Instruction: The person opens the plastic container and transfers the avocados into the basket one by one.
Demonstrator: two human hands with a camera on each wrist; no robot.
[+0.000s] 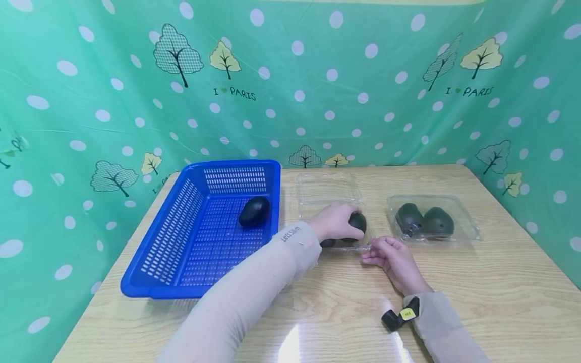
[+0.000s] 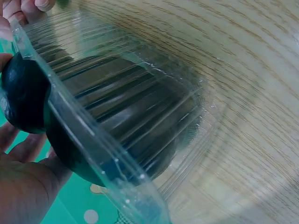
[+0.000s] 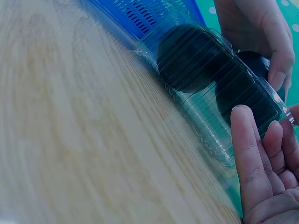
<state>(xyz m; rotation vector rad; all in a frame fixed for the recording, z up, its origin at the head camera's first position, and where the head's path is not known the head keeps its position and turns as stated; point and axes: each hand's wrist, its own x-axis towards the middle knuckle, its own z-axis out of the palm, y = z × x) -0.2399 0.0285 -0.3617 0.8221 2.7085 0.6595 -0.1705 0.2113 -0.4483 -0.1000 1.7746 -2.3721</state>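
Left grip [image 1: 335, 222] is grasping one fruit [image 1: 358, 224] at the right end of clear box [image 1: 347, 248], whose near corner right grip [image 1: 396, 261] is pinching.

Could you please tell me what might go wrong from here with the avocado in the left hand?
The held avocado looks smooth, so it might slip from the left hand. It could also bump the other avocado close beside it. The clear container looks thin-walled, so the right hand, pinching its rim, might bend or tip it.
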